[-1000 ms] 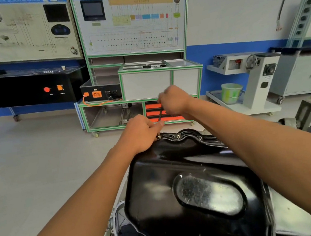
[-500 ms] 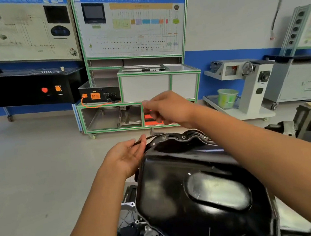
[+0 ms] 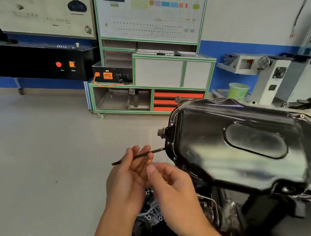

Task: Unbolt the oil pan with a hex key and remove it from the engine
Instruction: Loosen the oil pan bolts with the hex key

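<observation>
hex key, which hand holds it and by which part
The left hand holds the hex key by the middle of its shaft, in its fingertips.

No legible text anywhere, since motion blur kills all of it. Print exists but can't be read in these spots:
- Small white captions under the red button [image 3: 58, 64] and the orange button [image 3: 71, 64] on the black console [image 3: 20, 61].
- Diagram lines, coloured blocks and rows of dots on the green-framed training board [image 3: 151, 16]; its header strip is cut off at the top edge.
- Faint schematic print on the wall panel [image 3: 34, 15] to the left.
- Orange plate [image 3: 107, 75] on the black box [image 3: 123, 71] in the stand, with markings smeared.

No brands, numbers or signs can be made out.
</observation>
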Available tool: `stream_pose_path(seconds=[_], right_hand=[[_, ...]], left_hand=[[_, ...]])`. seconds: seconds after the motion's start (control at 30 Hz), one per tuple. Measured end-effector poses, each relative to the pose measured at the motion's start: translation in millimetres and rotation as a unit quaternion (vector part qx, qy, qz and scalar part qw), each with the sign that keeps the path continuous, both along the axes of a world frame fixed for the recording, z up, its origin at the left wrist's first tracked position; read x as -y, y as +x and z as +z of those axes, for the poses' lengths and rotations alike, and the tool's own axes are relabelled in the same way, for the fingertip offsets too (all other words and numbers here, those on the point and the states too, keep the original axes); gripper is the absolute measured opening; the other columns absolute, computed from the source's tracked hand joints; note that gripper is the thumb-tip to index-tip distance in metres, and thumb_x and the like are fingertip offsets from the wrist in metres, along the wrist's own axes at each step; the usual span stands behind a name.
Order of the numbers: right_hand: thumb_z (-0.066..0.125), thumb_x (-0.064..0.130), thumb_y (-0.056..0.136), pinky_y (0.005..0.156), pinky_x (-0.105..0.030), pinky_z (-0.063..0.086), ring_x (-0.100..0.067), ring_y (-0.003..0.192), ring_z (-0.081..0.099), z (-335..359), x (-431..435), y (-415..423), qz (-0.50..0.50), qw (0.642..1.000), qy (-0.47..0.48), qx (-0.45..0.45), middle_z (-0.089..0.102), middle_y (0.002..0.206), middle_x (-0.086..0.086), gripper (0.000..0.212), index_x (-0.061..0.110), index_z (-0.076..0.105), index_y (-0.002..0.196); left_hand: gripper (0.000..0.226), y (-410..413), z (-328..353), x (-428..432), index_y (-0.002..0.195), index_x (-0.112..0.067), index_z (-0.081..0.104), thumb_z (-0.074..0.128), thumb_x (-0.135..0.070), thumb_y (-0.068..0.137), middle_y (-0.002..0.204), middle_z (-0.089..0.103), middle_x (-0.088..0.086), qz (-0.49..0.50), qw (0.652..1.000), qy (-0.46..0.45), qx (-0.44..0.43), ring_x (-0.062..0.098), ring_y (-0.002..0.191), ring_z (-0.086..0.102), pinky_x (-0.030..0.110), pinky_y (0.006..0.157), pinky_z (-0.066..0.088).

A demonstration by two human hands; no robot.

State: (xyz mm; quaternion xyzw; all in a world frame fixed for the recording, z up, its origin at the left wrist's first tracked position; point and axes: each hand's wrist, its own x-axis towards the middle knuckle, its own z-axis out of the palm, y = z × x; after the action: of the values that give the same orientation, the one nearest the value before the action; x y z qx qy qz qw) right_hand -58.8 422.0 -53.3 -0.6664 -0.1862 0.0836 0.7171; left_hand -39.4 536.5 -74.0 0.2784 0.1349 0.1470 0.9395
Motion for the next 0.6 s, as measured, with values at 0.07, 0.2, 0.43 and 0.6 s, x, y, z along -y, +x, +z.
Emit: stream_pose_path(seconds=[0.07,0.2,0.43,0.6], right_hand=[[0.059,0.026,0.100,0.053,-0.011,0.041,0.002,0.056,0.054,-32,-4,-4,-0.018,1.000,-0.016,-0.012,0.066,0.062,0.009,0.032,0.024,0.073,0.071],[0.057,0.037,0.100,0.053,-0.015,0.042,-0.002,0.054,0.051,-81,4,-4,-0.107,0.990,-0.096,-0.005,0.059,0.055,0.007,0.044,0.009,0.065,0.067],[0.053,0.034,0.103,0.057,-0.035,0.047,-0.015,0.059,0.059,-99,12,9,-0.207,0.977,-0.060,0.006,0.068,0.064,-0.011,0.045,0.003,0.069,0.075],[0.047,0.032,0.106,0.049,-0.026,0.041,-0.010,0.047,0.049,-87,20,24,-0.193,0.981,-0.004,-0.024,0.060,0.059,-0.001,0.041,0.012,0.063,0.073]], left_hand=[[0.019,-14,-30,6,0.089,-0.011,0.069,0.058,-0.026,0.090,0.103,0.075,0.017,0.012,1.000,0.005,0.006,0.021,0.082,0.074,0.038,0.080,0.057],[0.024,-30,-74,24,0.093,-0.007,0.068,0.057,-0.027,0.086,0.107,0.073,0.019,-0.011,1.000,0.011,-0.001,0.024,0.094,0.073,0.041,0.088,0.048],[0.035,-34,-91,49,0.107,0.000,0.068,0.059,-0.026,0.086,0.112,0.070,0.024,-0.065,0.997,0.039,0.022,0.030,0.104,0.069,0.038,0.091,0.055],[0.008,-35,-99,29,0.094,-0.024,0.074,0.067,-0.022,0.091,0.078,0.075,-0.003,0.026,0.896,0.444,-0.008,0.009,0.067,0.069,0.017,0.057,0.053]])
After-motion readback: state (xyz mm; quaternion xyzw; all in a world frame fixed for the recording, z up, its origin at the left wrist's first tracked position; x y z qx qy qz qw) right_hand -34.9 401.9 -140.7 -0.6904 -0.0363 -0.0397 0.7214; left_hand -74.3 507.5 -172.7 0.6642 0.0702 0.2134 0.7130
